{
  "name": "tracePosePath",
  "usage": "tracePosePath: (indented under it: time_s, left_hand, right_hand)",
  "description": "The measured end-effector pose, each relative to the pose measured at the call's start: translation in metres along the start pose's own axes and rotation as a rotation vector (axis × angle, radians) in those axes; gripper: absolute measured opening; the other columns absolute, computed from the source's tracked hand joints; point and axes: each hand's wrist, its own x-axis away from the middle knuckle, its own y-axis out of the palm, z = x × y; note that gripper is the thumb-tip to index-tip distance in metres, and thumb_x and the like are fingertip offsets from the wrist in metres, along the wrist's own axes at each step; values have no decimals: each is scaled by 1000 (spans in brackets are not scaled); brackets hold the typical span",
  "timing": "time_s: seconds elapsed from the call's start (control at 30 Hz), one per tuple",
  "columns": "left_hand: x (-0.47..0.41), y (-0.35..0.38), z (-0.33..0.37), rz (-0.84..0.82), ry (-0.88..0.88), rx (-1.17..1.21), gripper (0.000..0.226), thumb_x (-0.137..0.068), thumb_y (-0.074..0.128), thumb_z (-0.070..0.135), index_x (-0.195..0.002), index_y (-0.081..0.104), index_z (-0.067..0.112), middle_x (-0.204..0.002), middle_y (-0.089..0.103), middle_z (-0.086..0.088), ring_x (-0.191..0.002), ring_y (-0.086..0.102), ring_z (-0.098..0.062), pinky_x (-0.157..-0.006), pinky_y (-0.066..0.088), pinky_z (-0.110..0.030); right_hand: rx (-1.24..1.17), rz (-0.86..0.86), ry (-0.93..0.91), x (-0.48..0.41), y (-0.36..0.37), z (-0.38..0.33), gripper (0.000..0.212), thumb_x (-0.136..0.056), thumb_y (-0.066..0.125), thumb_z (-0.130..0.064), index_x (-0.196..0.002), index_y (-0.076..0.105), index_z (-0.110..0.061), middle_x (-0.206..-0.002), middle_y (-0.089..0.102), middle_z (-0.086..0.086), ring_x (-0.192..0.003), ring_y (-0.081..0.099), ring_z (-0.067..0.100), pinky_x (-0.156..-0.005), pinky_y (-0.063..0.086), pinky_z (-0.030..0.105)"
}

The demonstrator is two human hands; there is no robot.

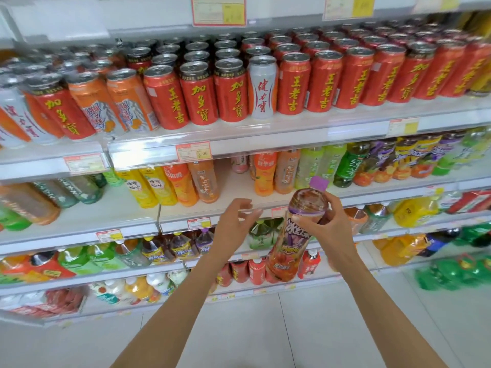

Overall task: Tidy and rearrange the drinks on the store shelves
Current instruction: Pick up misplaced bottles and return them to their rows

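My right hand (pixel 329 227) grips a tea bottle (pixel 289 251) round its upper body, thumb across the front and fingers curled behind. The bottle stands nearly upright in the air, tilted a little, with its purple cap (pixel 318 183) above my knuckles and its base hanging below my wrist. It touches no shelf.

My left hand (pixel 233 224) is just left of the bottle and apart from it. Its fingers are loosely spread and slightly bent, and it holds nothing.

Straight beyond both hands is a shelf of bottles (pixel 231 187). Its white board shows just above my left fingertips, between an orange bottle (pixel 204 181) to the left of that hand and another orange bottle (pixel 263 173) above the gap between my hands. Green and purple-labelled bottles run on past my right hand.

Higher up, well above both hands, is a shelf of tall red cans (pixel 292 86), with one white can (pixel 262 88) among them, almost directly over my left hand. Below my wrists are lower shelves with small red bottles (pixel 256 270), and under my forearms lies the pale tiled floor (pixel 292 328).
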Motion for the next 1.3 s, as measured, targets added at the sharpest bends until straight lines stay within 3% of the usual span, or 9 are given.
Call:
tracePosePath:
  time_s: [0.1,0.2,0.4,0.57,0.7,0.87,0.97,1.1,1.3]
  left_hand:
    - [-23,-32,-22,349,-50,-53,38,-86,63,29,-115,51,7,-109,59,-3,-91,60,-20,-76,47,-33]
    - [-52,-58,-39,493,-100,-189,43,-81,67,25,-113,50,2,-113,54,-14,-101,55,-30,-79,46,-41]
    - [-107,-64,-70,302,-307,-107,81,-67,72,44,-123,37,-3,-119,55,-21,-110,55,-35,-87,48,-46]
    - [-125,-51,-87,201,-418,40,87,-73,76,23,-135,18,3,-132,45,-15,-120,47,-31,-103,39,-41]
    - [-134,-44,-106,150,-444,162,100,-71,77,16,-143,8,9,-138,43,-13,-124,45,-29,-107,36,-42]
    - [-152,-41,-157,199,-348,28,105,-47,72,50,-135,32,10,-128,54,-12,-115,54,-30,-97,45,-48]
    - [-141,-55,-142,254,-304,-95,89,-51,64,56,-125,42,11,-117,60,-13,-106,58,-33,-87,50,-48]
    - [-102,-63,-94,314,-271,-236,44,-84,62,26,-118,47,2,-116,60,-16,-105,58,-34,-80,46,-39]
    - [-38,-42,-61,-170,-75,-1,13,-87,62,18,-99,59,13,-97,65,-8,-89,63,-26,-77,49,-29]
  right_hand:
    - [5,-26,-10,1,8,-3,68,-63,85,-16,-118,47,-27,-106,65,-2,-95,63,10,-73,56,19]
    - [36,-51,-9,1,19,-3,69,-64,84,-16,-121,47,-25,-108,64,-1,-96,63,11,-74,56,19]
    - [38,-89,-11,6,36,-2,76,-61,85,-18,-127,46,-22,-113,64,1,-102,62,16,-84,54,32]
    - [35,-123,-16,8,36,3,73,-61,85,-14,-120,45,-29,-112,64,1,-99,63,13,-81,54,29]
    - [49,-93,-15,9,32,5,84,-46,91,-36,-117,48,-35,-109,66,-3,-100,64,16,-86,54,40]
    - [88,-76,-34,10,29,6,77,-56,89,-20,-120,47,-29,-109,64,-3,-101,63,16,-87,54,42]
    - [101,-73,-44,10,32,9,74,-59,87,-15,-121,48,-27,-111,64,1,-102,62,18,-88,54,43]
    - [90,-73,-36,10,39,11,72,-60,86,-16,-119,48,-30,-111,65,1,-102,63,19,-89,54,43]
    - [89,-55,-26,12,49,4,72,-60,86,-20,-120,46,-31,-107,65,-4,-98,62,12,-75,54,15]
